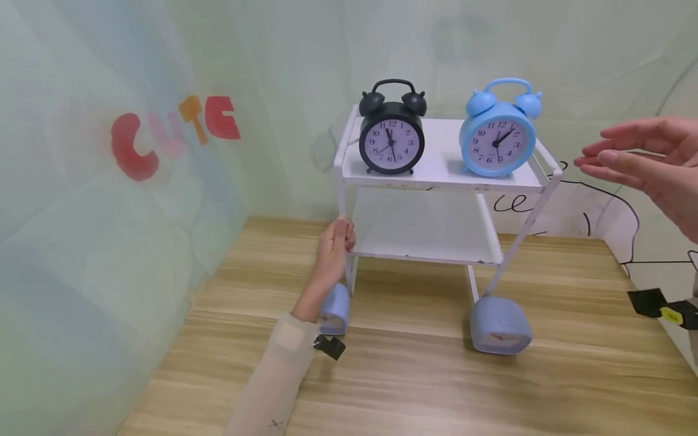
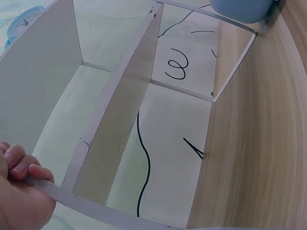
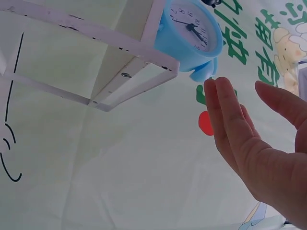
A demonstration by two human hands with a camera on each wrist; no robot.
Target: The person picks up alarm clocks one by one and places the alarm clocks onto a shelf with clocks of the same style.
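Left hand (image 1: 335, 239) grasps white two-tier metal rack (image 1: 442, 148), frame centre; right hand (image 1: 649, 166), upper right, holds nothing. Black round twin-bell alarm clock (image 1: 391, 144), sky-blue counterpart (image 1: 497, 144) on top: placement seemingly done, left-hand release left

Above the left hand's grip (image 1: 337, 241), I see the white rack (image 1: 442, 145) holding a black clock (image 1: 391, 142) and, farther right, a blue clock (image 1: 498, 142). Below the grip, the wooden tabletop (image 1: 409, 387) bears a lilac clock (image 1: 336, 310) and, rightward, its twin (image 1: 500, 327).
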